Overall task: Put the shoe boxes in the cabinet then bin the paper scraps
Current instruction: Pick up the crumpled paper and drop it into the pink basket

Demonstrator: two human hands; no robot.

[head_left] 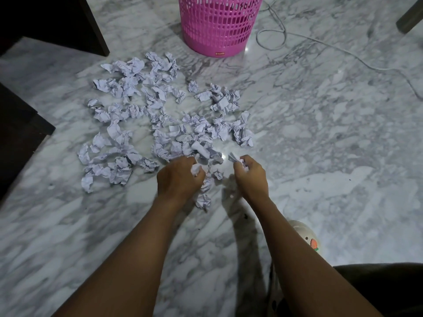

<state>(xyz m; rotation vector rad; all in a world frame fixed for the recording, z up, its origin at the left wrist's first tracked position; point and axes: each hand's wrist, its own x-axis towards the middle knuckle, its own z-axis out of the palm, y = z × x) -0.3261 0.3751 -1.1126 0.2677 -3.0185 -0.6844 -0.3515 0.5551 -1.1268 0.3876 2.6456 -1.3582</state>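
Though unclear, scraps [196, 170] fill left grip [178, 179], right grip [251, 177].

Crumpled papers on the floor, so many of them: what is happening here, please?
A person is gathering crumpled white paper scraps from the grey-veined marble floor. The left hand and the right hand each grip a scrap at the near edge of the pile. Most scraps lie scattered, and the pink plastic lattice bin stands beyond them. No shoe boxes are in view.
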